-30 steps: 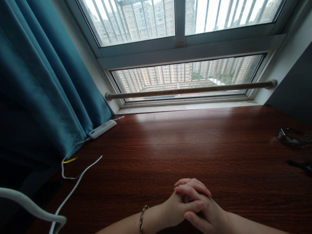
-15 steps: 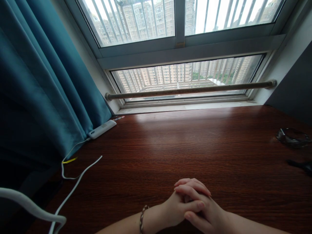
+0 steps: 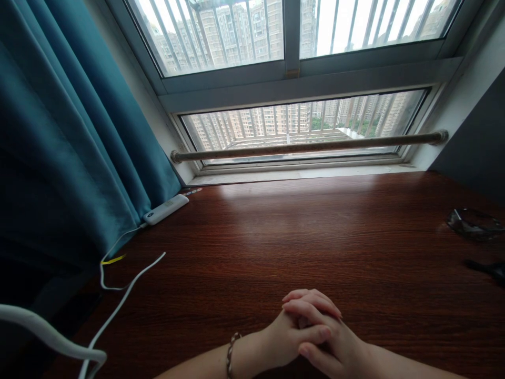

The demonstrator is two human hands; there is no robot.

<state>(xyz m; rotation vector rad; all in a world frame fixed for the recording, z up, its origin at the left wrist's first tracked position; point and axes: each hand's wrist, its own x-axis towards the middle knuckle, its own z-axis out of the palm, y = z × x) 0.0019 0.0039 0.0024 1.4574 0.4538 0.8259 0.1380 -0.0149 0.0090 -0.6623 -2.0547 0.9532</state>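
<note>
My left hand [image 3: 281,337] and my right hand [image 3: 342,342] are clasped together, their fingers interlaced and closed over each other. No object shows in either one. They rest at the near edge of view, on or just above the dark red-brown wooden tabletop [image 3: 252,252]. A braided bracelet [image 3: 230,355] circles my left wrist. The palms are hidden.
White cables [image 3: 122,302] and a long white device [image 3: 165,209] lie at left beside a blue curtain [image 3: 106,131]. Clear glasses [image 3: 473,223] and a black object [image 3: 487,268] sit at right. A metal bar [image 3: 307,146] crosses the window behind.
</note>
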